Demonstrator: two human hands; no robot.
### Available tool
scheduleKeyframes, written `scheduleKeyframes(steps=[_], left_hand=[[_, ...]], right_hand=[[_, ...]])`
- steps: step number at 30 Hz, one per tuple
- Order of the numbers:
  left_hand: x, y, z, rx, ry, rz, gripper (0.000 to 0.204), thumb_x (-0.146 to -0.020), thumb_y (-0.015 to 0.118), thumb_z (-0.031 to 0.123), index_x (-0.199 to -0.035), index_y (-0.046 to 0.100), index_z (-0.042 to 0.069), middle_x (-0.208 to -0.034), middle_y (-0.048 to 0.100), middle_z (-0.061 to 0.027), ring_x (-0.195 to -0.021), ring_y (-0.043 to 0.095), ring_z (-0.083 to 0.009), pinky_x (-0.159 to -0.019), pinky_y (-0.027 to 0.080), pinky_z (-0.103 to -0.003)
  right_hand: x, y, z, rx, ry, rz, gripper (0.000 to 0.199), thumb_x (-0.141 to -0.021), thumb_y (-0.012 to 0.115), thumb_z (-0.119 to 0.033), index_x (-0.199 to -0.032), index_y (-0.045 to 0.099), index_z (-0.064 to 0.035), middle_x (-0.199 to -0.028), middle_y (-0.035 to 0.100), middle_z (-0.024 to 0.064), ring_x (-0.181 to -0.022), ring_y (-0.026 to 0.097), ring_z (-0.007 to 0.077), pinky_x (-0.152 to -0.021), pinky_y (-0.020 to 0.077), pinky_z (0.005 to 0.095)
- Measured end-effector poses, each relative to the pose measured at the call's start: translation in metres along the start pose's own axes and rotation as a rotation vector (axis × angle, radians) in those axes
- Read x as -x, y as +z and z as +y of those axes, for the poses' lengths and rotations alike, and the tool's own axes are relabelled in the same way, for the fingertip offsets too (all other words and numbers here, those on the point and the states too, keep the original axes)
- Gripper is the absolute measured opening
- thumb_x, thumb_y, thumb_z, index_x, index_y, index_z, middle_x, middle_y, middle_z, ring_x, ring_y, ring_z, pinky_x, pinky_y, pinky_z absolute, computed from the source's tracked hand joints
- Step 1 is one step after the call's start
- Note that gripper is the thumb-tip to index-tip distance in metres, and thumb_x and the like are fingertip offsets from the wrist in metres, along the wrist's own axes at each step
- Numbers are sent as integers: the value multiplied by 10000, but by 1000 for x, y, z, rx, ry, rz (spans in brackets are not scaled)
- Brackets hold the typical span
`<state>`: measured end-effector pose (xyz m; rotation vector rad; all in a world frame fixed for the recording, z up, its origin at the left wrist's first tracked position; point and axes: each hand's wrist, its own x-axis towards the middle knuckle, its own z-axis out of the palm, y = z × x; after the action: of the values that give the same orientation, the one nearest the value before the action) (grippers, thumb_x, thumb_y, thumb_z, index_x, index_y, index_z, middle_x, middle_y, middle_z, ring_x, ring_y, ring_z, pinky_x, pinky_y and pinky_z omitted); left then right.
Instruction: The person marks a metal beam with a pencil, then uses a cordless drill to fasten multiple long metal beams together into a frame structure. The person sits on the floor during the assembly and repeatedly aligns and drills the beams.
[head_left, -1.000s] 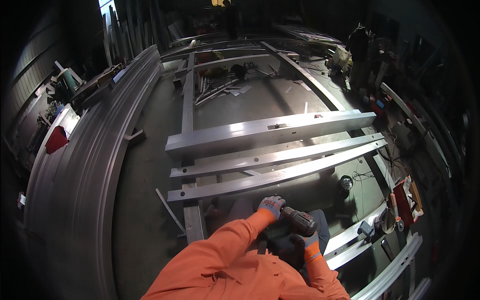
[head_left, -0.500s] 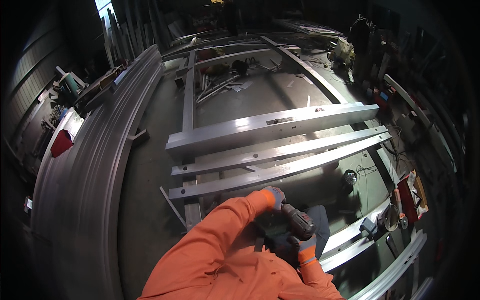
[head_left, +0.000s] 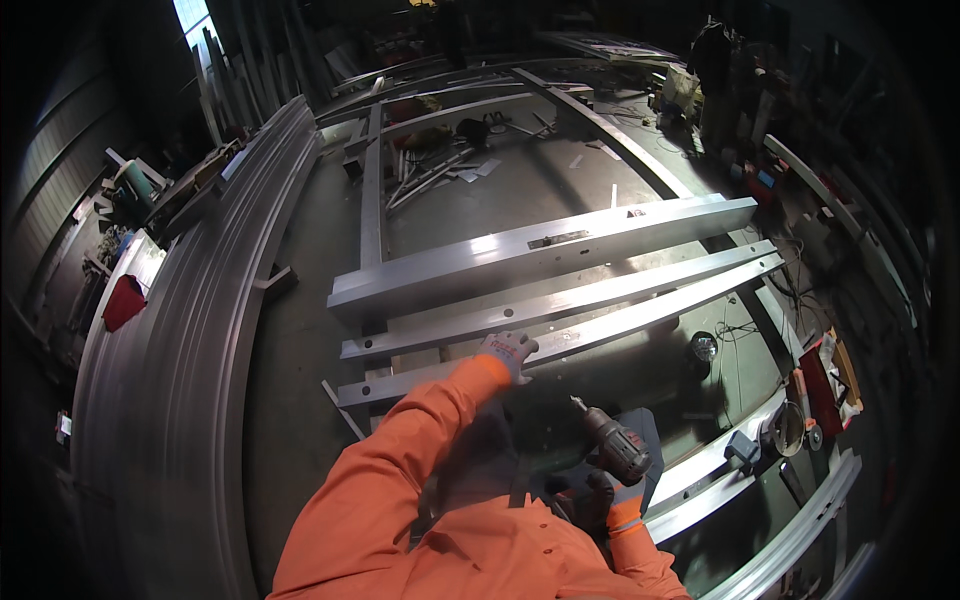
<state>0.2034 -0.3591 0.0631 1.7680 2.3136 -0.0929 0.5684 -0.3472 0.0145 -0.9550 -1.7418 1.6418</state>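
My left hand (head_left: 508, 353), in a grey glove with an orange cuff, is at the nearest silver metal bar (head_left: 620, 328). Its fingers look stretched out and its thumb apart; whether it presses on the bar I cannot tell. A grey power drill (head_left: 622, 450) is in my gloved right hand (head_left: 624, 490), low in front of my body. The drill's bit points up and to the left, free of the bars. Just beyond the nearest bar lies a second bar (head_left: 590, 288) with dark round holes. Farther off rests a thicker beam (head_left: 430, 283) with a slot in its top.
Long metal profiles (head_left: 200, 330) are stacked at the left, with a red cloth (head_left: 124, 303) on them. Two long rails (head_left: 372, 200) run away under the bars. At the right stand a red toolbox (head_left: 822, 385) and a round-headed tool (head_left: 790, 430). Offcuts (head_left: 480, 168) litter the far floor.
My left hand has left the front of the drill and moved up and left to the nearest bar. The drill, still in my right hand, has shifted slightly right, and its bit now shows.
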Motion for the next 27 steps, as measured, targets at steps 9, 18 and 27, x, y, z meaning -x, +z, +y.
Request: scheduleKeyframes(steps=[9,18,27], left_hand=[[14,95,119,274,183,298,617,-766,750,254,-1360,595,189,-1422,539,-101,-1356,488,-334,-1143,374,-493],[-9,77,111,269,172,83,290,-789,719,213,-1076,735,172,-1148,714,-75,-1155,656,-291,-1017,494,-405],[-19,48,98,221,132,-291,388,-797,756,292,-1170,751,188,-1185,749,-101,-1124,709,-318,-943,565,-438]], right_hand=[[-16,3,40,-76,-18,72,333,-747,684,-61,-1077,686,-10,-870,716,72,-711,694,202,-601,587,334],[-19,-3,64,-154,63,51,495,-754,781,-73,-1232,667,-12,-1112,725,94,-962,703,212,-836,576,354],[-15,13,29,-63,-6,96,477,-713,780,-98,-1183,715,-48,-1038,731,54,-909,680,175,-812,580,339]])
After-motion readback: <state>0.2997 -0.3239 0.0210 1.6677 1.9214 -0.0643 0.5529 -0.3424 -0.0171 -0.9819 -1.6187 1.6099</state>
